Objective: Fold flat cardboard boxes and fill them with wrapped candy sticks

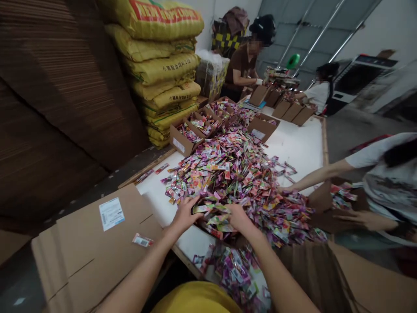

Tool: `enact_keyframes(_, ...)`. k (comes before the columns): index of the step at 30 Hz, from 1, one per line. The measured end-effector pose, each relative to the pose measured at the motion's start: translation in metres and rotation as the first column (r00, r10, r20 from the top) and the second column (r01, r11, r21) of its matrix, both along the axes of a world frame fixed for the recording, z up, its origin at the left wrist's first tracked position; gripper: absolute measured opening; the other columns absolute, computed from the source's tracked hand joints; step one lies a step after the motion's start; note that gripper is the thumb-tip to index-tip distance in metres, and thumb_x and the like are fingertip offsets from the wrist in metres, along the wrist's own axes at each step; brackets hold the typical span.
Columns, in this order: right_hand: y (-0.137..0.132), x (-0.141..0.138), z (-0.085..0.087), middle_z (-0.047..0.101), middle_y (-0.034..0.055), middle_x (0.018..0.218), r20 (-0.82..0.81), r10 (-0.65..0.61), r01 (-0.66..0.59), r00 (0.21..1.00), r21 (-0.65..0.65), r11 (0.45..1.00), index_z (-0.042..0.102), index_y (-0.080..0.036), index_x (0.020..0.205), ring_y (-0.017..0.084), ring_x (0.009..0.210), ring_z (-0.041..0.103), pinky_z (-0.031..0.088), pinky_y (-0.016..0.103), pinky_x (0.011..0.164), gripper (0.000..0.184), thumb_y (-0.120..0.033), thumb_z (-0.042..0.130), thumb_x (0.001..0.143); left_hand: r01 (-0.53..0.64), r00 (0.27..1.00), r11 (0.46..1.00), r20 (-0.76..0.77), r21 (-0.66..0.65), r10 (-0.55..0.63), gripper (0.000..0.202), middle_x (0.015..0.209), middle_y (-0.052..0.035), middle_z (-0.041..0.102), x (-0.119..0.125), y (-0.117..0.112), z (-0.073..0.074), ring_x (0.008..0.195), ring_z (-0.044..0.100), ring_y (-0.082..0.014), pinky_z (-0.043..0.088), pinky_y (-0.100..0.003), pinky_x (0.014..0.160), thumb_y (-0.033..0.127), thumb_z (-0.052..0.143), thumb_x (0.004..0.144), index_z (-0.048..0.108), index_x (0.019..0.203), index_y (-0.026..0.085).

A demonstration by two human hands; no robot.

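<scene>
A big heap of small colourful packets covers the white table. My left hand and my right hand reach into the heap's near edge, fingers curled round a bunch of packets between them. Below the table edge, an open cardboard box in front of me holds more packets. One loose packet lies on flattened cardboard at my left.
Small open boxes with packets line the table's far side. Yellow sacks are stacked at the back left. A person at the right reaches an arm into the heap beside another box. Two more people work at the far end.
</scene>
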State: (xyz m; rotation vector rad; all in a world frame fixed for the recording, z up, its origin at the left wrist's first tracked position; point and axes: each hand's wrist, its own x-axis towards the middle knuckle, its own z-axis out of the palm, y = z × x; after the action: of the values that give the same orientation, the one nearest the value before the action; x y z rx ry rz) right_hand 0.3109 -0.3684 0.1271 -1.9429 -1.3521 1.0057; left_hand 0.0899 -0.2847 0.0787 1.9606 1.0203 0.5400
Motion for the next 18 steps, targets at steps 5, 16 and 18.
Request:
enact_keyframes(5, -0.039, 0.048, 0.033, 0.072, 0.0034, 0.077, -0.013, -0.268, 0.269, 0.963, 0.065, 0.961, 0.075, -0.017, 0.087, 0.017, 0.06, 0.059, 0.046, 0.026, 0.055, 0.032, -0.043, 0.064, 0.072, 0.04, 0.973, 0.946, -0.227, 0.322, 0.036, 0.047, 0.117, -0.0095, 0.053, 0.022, 0.0, 0.024, 0.111, 0.052, -0.0267, 0.045, -0.04, 0.097, 0.023, 0.072, 0.077, 0.062, 0.122, 0.023)
enact_keyframes(16, -0.054, 0.024, 0.006, 0.069, 0.0086, 0.109, 0.327, -0.024, -0.001, 0.945, 0.076, 0.997, 0.07, -0.022, 0.112, 0.023, 0.097, 0.064, 0.049, 0.032, 0.084, 0.047, -0.015, 0.071, 0.065, 0.353, 0.792, 0.919, -0.579, 0.177, -0.193, 0.047, 0.104, -0.012, 0.068, 0.058, 0.0, 0.019, 0.105, 0.061, -0.0289, 0.046, -0.037, 0.088, 0.014, 0.055, 0.081, 0.052, 0.128, 0.022)
enact_keyframes(18, -0.044, 0.009, -0.003, 0.07, 0.0109, 0.107, 0.487, 0.156, -0.113, 0.859, -0.118, 0.987, 0.072, -0.023, 0.109, 0.024, 0.096, 0.065, 0.048, 0.032, 0.083, 0.048, -0.005, 0.067, 0.065, 0.369, 0.783, 0.919, -0.579, 0.139, -0.227, 0.05, 0.104, -0.011, 0.07, 0.058, 0.003, 0.019, 0.103, 0.064, -0.0285, 0.047, -0.036, 0.087, 0.016, 0.058, 0.081, 0.049, 0.129, 0.024)
